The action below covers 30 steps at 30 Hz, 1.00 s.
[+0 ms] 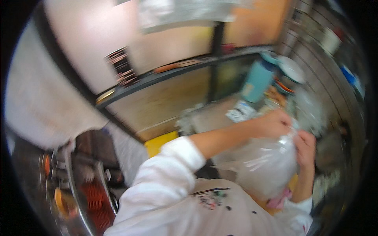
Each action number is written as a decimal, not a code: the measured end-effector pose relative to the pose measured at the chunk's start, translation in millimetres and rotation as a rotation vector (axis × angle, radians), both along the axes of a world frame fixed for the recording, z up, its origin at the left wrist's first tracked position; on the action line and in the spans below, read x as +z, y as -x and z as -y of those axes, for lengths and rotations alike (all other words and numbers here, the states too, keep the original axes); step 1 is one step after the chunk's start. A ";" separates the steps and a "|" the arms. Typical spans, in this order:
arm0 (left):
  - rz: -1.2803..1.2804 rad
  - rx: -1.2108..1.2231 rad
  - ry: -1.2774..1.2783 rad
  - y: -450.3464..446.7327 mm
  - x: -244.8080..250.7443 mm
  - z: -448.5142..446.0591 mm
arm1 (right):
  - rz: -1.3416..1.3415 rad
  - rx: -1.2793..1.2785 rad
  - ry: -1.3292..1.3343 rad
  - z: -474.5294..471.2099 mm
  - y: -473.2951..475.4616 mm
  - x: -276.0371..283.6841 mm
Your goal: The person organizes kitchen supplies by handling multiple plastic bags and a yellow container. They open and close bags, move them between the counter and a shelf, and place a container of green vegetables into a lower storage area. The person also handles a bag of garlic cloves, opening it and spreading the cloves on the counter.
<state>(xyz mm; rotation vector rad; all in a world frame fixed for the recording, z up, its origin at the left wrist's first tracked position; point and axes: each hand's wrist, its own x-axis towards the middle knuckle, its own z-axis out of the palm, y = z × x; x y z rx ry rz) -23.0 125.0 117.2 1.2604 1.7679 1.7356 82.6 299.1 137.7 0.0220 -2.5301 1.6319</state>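
Observation:
A translucent white plastic bag (267, 169) hangs rounded and full-looking in front of my chest, and its contents cannot be made out. My left hand (274, 122) reaches across from the left and grips the gathered neck of the bag. Close beside it, my right hand (305, 144) pinches the same neck from the other side. Motion blur hides how the fingers are placed and whether the neck is twisted or knotted.
Beyond my hands stand a turquoise bottle (257, 79) and a white-lidded container (291, 70). A printed packet (241, 111) lies near the bottle. A dark-framed ledge (177, 70) runs behind. Red ribbed items (96, 203) sit in a metal rack at lower left.

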 end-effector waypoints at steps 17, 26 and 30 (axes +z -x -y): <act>-0.253 0.233 0.163 17.8 58.6 53.2 | -0.358 0.158 -0.142 54.8 49.4 31.4; -0.103 0.247 0.153 20.8 53.9 71.4 | -0.574 0.121 -0.299 73.7 79.1 22.7; 0.171 0.378 -0.025 5.9 12.7 58.7 | -0.342 0.149 -0.167 75.1 77.8 -2.1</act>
